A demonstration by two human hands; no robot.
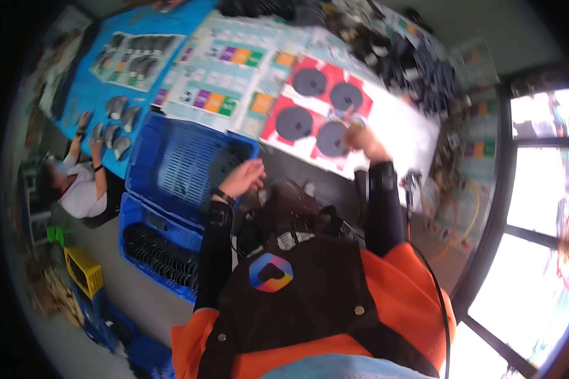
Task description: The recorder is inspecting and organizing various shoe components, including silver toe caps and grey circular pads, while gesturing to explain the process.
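My right hand [364, 143] reaches out over a red sheet [278, 101] that carries several dark round discs [294, 123]. Its fingers are bunched at the edge of the nearest disc [330, 138], beside a small pale piece [355, 119]; whether they grip it is blurred. My left hand [244, 177] hovers with loosely curled fingers over the rim of a blue plastic crate [171, 164], and nothing shows in it. Both forearms wear black sleeves, and a black band sits on the left wrist.
A second blue crate [139, 218] below holds rows of black discs. Printed sheets [221, 69] cover the table. Another person [76, 186] sits at the left, hands on a blue mat [82, 82] with grey pieces. A yellow crate [85, 270] stands on the floor; windows are at right.
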